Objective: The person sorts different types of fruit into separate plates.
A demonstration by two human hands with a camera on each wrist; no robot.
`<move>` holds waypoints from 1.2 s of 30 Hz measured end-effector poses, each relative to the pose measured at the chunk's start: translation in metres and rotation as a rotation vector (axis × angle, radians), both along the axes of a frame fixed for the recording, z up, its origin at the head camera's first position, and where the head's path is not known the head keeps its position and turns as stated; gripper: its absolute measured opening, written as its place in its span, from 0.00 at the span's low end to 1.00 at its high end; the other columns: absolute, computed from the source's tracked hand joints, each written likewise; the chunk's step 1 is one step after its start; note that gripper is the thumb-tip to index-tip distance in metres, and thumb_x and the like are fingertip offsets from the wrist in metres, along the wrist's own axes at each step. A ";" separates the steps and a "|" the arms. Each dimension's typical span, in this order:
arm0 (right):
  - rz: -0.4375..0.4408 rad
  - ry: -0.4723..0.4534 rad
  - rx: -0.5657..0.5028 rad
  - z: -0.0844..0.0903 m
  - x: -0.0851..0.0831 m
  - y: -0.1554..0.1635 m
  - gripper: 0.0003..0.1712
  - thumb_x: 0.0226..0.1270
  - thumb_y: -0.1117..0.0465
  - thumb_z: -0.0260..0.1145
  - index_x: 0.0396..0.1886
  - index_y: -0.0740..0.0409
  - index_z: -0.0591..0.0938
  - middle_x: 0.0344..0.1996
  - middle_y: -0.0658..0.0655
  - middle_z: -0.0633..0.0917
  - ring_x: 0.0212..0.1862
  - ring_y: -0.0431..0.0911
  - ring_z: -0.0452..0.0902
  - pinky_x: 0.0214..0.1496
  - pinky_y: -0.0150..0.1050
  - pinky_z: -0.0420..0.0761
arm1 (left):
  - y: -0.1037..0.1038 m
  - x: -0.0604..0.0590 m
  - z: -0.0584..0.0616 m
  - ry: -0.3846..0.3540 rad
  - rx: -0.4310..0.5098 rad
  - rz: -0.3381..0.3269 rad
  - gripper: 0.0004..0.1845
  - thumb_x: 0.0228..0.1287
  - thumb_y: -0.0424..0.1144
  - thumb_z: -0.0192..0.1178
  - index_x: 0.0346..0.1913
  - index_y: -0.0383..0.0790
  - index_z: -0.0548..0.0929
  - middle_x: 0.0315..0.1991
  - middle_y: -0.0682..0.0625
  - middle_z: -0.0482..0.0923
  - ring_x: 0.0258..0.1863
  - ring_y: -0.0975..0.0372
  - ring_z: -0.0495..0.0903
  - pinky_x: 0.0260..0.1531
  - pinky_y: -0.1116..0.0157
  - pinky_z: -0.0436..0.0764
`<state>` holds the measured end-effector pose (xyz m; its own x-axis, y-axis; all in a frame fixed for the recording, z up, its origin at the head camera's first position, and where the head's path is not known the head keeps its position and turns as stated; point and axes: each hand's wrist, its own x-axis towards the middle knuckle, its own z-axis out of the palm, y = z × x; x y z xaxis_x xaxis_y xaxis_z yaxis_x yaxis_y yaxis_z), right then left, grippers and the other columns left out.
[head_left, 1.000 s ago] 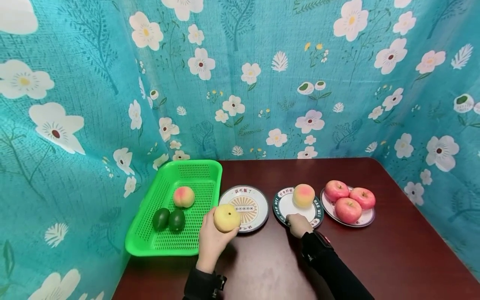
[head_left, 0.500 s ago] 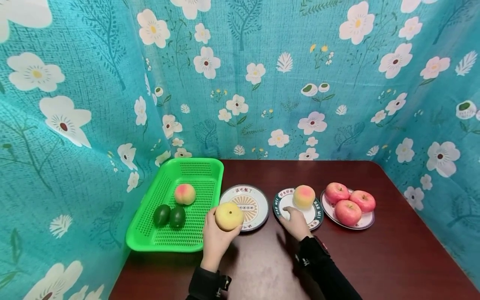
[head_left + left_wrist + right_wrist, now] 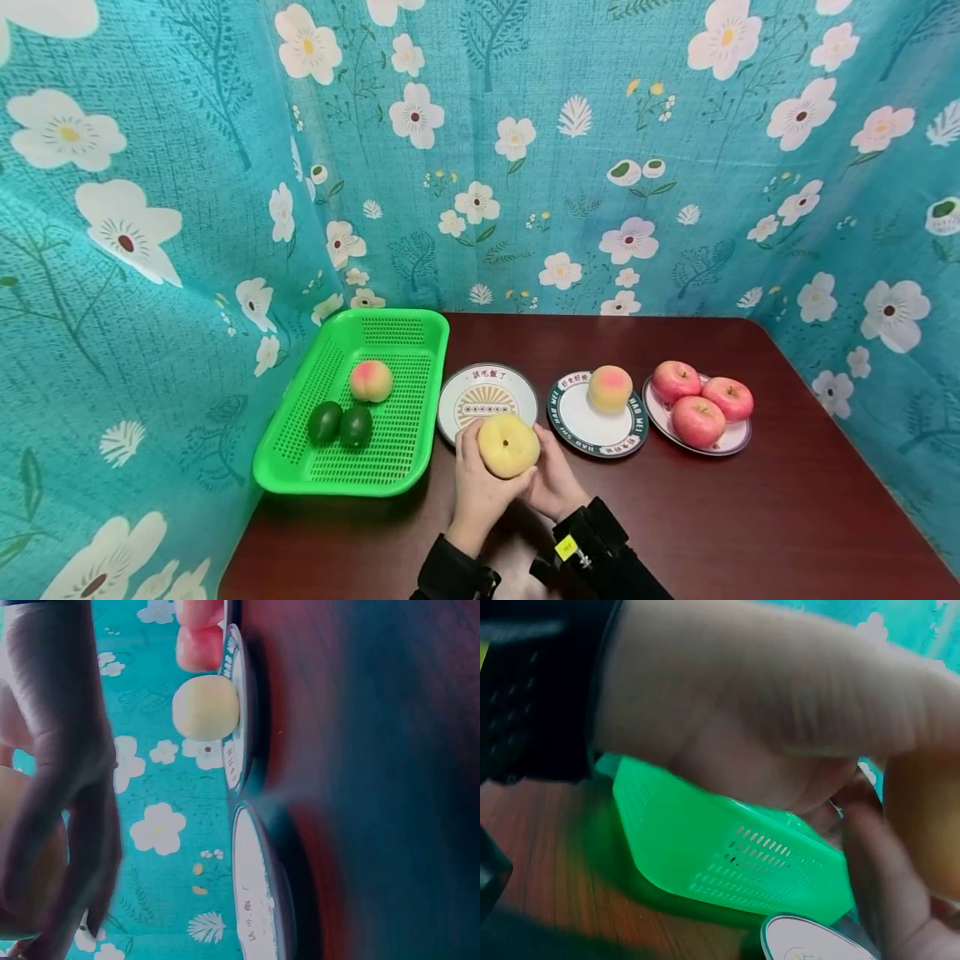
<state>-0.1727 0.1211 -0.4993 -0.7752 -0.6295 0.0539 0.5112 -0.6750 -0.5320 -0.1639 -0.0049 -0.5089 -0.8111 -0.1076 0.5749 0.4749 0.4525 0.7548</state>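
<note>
Backdrop: a teal flowered curtain (image 3: 525, 150) is hanging round the worktop on the far, left and right sides, closing in the room above its edges.
Worktop: a dark red-brown worktop (image 3: 750, 517) is carrying everything; its broadest bare stretch is lying in front of the plates and to the right.
Basket: a green basket (image 3: 300, 475) is sitting at the left edge, its rim just beside the nearest plate; a pinkish peach (image 3: 371, 381) and two dark green fruits (image 3: 341, 423) are lying inside.
Plates: a patterned plate (image 3: 487, 392) is standing bare in its far half; a dark-rimmed plate (image 3: 592, 429) is carrying one peach (image 3: 609, 388); a third plate (image 3: 731, 437) is carrying three red apples (image 3: 699, 402).
Yellow fruit: a yellow fruit (image 3: 508, 447) is being held over the near rim of the patterned plate, between both hands.
Left hand: the left hand (image 3: 476, 487) is cupping the yellow fruit from the left and below, fingers curled round it.
Right hand: the right hand (image 3: 553, 482) is wrapping the fruit's right side, fingers curled against it.
Doing it well: I judge a steady two-sided hold is suiting a round, smooth fruit; keeping it low is guarding against a roll.
Room to move: the basket wall and plate rims are crowding the left and far sides; the open way is lying toward the near edge.
</note>
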 end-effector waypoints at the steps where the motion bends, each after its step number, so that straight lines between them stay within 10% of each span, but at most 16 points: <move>1: -0.002 -0.006 -0.028 -0.001 0.001 0.000 0.32 0.70 0.44 0.28 0.51 0.50 0.76 0.49 0.51 0.76 0.51 0.42 0.70 0.53 0.35 0.68 | 0.001 0.001 -0.001 -0.008 0.004 0.000 0.48 0.21 0.47 0.75 0.54 0.38 0.65 0.48 0.47 0.65 0.45 0.57 0.69 0.42 0.57 0.71; 11: -0.067 0.003 0.045 -0.010 -0.001 0.009 0.31 0.70 0.46 0.26 0.48 0.48 0.77 0.47 0.51 0.77 0.49 0.43 0.72 0.50 0.35 0.71 | -0.005 0.001 -0.003 -0.091 -0.135 -0.025 0.48 0.29 0.57 0.71 0.55 0.35 0.66 0.50 0.46 0.68 0.47 0.55 0.69 0.44 0.55 0.69; 20: -0.351 0.020 0.471 -0.016 -0.025 0.048 0.17 0.69 0.51 0.45 0.54 0.51 0.65 0.45 0.53 0.74 0.45 0.44 0.73 0.46 0.42 0.73 | -0.063 -0.013 -0.006 -0.035 -0.440 0.183 0.20 0.51 0.39 0.62 0.44 0.27 0.78 0.50 0.37 0.71 0.48 0.46 0.69 0.47 0.50 0.67; 26: -0.592 0.287 0.935 -0.019 -0.067 0.081 0.38 0.55 0.50 0.63 0.57 0.68 0.61 0.45 0.63 0.72 0.41 0.47 0.74 0.38 0.41 0.76 | -0.086 -0.009 -0.013 -0.175 -0.515 0.209 0.17 0.54 0.33 0.60 0.48 0.30 0.79 0.49 0.38 0.73 0.47 0.48 0.73 0.41 0.53 0.74; 31: -0.726 0.628 1.535 -0.001 -0.089 0.086 0.40 0.49 0.52 0.68 0.56 0.69 0.63 0.51 0.69 0.67 0.51 0.58 0.65 0.49 0.48 0.68 | -0.089 -0.012 -0.014 -0.191 -0.536 0.196 0.16 0.53 0.29 0.61 0.47 0.32 0.79 0.49 0.40 0.74 0.46 0.49 0.74 0.38 0.54 0.75; 36: -0.766 0.917 1.858 -0.015 -0.106 0.089 0.39 0.51 0.55 0.67 0.59 0.68 0.64 0.52 0.69 0.65 0.53 0.58 0.62 0.52 0.48 0.66 | -0.090 -0.013 -0.015 -0.174 -0.567 0.184 0.17 0.53 0.30 0.61 0.48 0.31 0.79 0.49 0.41 0.75 0.47 0.49 0.74 0.41 0.55 0.75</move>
<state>-0.2788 0.2105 -0.5140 -0.9464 -0.0625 0.3168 -0.2212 0.8403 -0.4950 -0.1765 -0.0950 -0.5244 -0.8951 0.0293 0.4448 0.2431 0.8685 0.4320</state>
